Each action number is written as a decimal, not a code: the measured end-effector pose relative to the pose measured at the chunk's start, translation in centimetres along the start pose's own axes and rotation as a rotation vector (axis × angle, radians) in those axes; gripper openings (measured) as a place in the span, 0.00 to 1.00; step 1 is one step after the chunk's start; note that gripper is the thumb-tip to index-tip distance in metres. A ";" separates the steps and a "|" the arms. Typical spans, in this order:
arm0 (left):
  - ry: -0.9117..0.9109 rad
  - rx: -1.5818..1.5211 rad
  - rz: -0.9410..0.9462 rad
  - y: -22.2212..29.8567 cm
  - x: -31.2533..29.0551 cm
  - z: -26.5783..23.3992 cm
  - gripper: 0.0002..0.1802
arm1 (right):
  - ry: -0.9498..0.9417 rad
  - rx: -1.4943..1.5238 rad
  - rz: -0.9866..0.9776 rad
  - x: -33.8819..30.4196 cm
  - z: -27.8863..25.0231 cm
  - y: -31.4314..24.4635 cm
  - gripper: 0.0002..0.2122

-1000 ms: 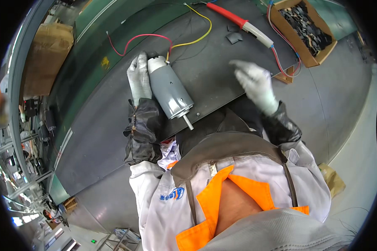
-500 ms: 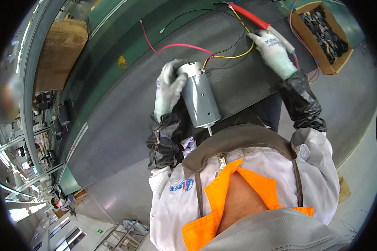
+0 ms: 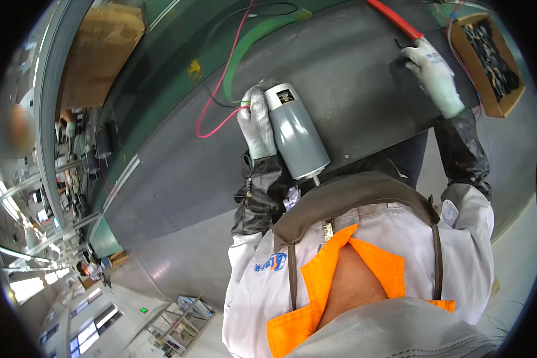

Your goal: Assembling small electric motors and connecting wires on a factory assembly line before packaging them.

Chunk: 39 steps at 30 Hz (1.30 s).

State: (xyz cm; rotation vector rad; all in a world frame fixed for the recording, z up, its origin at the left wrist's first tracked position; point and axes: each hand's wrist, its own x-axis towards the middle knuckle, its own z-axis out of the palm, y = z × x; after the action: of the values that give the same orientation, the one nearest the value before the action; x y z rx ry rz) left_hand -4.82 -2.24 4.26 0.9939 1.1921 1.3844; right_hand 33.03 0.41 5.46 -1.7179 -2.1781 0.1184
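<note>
A grey cylindrical motor (image 3: 296, 133) lies on the dark work surface (image 3: 352, 77), its thin shaft pointing toward my body. My left hand (image 3: 256, 122), in a white glove, rests against the motor's left side and holds it. Red and black wires (image 3: 221, 95) run from the motor's far end across the surface. My right hand (image 3: 431, 73), also gloved, lies far to the right on the end of a red-handled tool (image 3: 395, 21); its fingers are curled over the tool and a small dark part beside it.
A cardboard box (image 3: 489, 59) of small dark parts stands at the right, just past my right hand. A green conveyor strip (image 3: 161, 89) runs beyond the dark surface. A brown carton (image 3: 98, 56) sits at the upper left. Racks and other people are at the far left.
My right hand has gone from raised in the air out to the red-handled tool and now rests on its end. The left hand has stayed on the motor.
</note>
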 end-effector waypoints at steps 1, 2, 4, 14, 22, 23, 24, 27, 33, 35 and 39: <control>0.044 -0.049 0.042 -0.4 -0.4 -0.5 0.21 | 0.026 0.048 -0.071 0.6 -0.5 -0.9 0.11; 0.060 -0.068 0.050 -0.1 -0.8 -0.4 0.22 | 0.047 0.166 -0.098 1.2 -1.6 -2.3 0.10; 0.098 -0.102 0.104 0.2 -1.4 -0.4 0.26 | 0.015 0.455 -0.100 2.3 -2.2 -6.6 0.10; 0.018 -0.232 0.085 -1.7 -1.0 -0.7 0.24 | -0.376 1.348 0.423 3.6 3.2 -19.8 0.13; 0.019 -0.227 0.061 -1.9 -0.8 -1.0 0.20 | -0.470 1.219 0.411 5.0 3.8 -20.4 0.13; 0.021 -0.227 0.059 -1.8 -0.8 -1.1 0.20 | -0.493 1.210 0.407 5.2 3.4 -20.4 0.12; 0.027 -0.224 0.041 -1.8 -0.9 -1.0 0.20 | -0.515 1.202 0.404 5.3 3.2 -20.4 0.12; 0.016 -0.208 -0.008 -1.9 -0.7 -0.9 0.20 | -0.555 1.216 0.350 5.6 3.5 -19.7 0.11; -0.059 -0.145 -0.052 -1.3 -0.7 -0.7 0.16 | -0.635 1.290 0.357 6.5 3.9 -18.3 0.10; -0.047 -0.095 0.009 -1.4 -0.6 -0.6 0.20 | -0.627 1.279 0.352 6.0 3.5 -18.7 0.09; -0.042 -0.124 -0.010 -1.6 -0.7 -1.0 0.18 | -0.561 1.270 0.339 5.6 3.4 -19.5 0.09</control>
State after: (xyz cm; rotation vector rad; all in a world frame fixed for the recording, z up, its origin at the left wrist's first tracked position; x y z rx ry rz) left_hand -5.38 -3.12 2.58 0.9241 1.0653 1.4056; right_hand 12.83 1.25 9.12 -1.2375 -1.3635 1.7789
